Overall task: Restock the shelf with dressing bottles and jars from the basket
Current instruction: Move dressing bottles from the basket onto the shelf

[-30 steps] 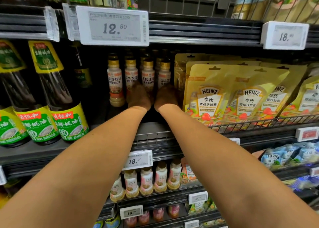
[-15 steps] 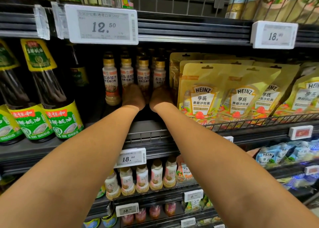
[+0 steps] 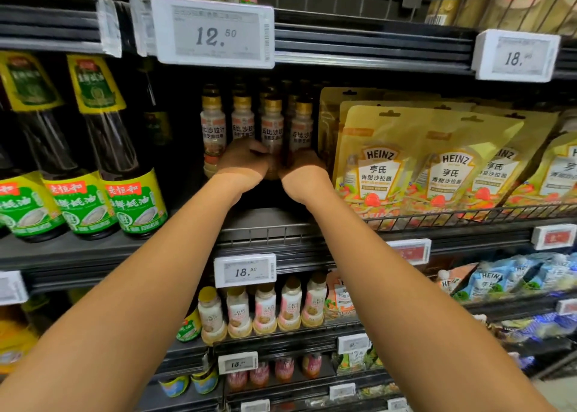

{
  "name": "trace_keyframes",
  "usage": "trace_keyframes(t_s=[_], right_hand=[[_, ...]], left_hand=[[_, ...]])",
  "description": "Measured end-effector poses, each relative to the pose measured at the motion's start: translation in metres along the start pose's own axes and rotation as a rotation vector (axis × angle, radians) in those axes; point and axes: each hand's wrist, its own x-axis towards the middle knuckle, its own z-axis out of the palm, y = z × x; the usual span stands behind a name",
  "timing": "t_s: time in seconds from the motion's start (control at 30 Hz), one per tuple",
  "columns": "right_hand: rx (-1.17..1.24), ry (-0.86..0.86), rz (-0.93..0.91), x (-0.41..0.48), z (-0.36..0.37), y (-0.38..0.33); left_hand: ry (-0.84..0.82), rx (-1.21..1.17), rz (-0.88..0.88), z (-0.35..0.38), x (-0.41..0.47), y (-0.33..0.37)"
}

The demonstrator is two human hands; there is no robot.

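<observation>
Several dressing bottles [image 3: 272, 124] with gold caps and white labels stand in a row on the middle shelf [image 3: 265, 224]. Both my arms reach in to them. My left hand [image 3: 242, 159] is curled round the lower part of the second bottle [image 3: 243, 121], its fingers reaching toward the third. My right hand [image 3: 301, 168] wraps the base of the fourth bottle [image 3: 302, 127], its fingers hidden behind the back of the hand. The basket is out of view.
Dark oyster-sauce bottles [image 3: 125, 193] stand to the left and yellow Heinz pouches [image 3: 377, 168] lean behind a wire rail to the right. Price tags [image 3: 212, 34] hang from the shelf above. More small dressing bottles [image 3: 265, 308] fill the shelf below.
My hands stay among the bottles and have drawn slightly closer together, the left hand's fingers curling toward the third bottle. The view has shifted a little.
</observation>
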Motion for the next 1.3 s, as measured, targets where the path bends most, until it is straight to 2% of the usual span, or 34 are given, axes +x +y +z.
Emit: trace_keyframes(t_s=[0.13, 0.3, 0.47, 0.63, 0.73, 0.93, 1.17, 1.3], right_hand=[[0.318, 0.091, -0.023, -0.030, -0.003, 0.002], [0.470, 0.226, -0.136, -0.079, -0.017, 0.005], [0.599, 0.339, -0.088, -0.131, -0.037, 0.031], [0.558, 0.457, 0.044, -0.183, -0.061, 0.083], [0.514, 0.567, 0.124, -0.215, -0.076, 0.121], [0.505, 0.739, 0.305, -0.276, -0.114, 0.199], [0.485, 0.883, 0.489, -0.338, -0.169, 0.290], [0.489, 0.928, 0.577, -0.368, -0.201, 0.334]], left_hand=[[-0.016, -0.254, -0.022, -0.008, -0.024, 0.010], [-0.123, -0.378, 0.012, -0.009, -0.068, 0.024], [-0.264, -0.481, 0.131, 0.019, -0.104, 0.041], [-0.414, -0.587, 0.128, 0.073, -0.133, 0.052], [-0.566, -0.633, 0.118, 0.115, -0.154, 0.060], [-0.819, -0.618, 0.043, 0.208, -0.209, 0.075], [-1.033, -0.604, -0.006, 0.321, -0.272, 0.115], [-1.103, -0.591, -0.018, 0.378, -0.300, 0.132]])
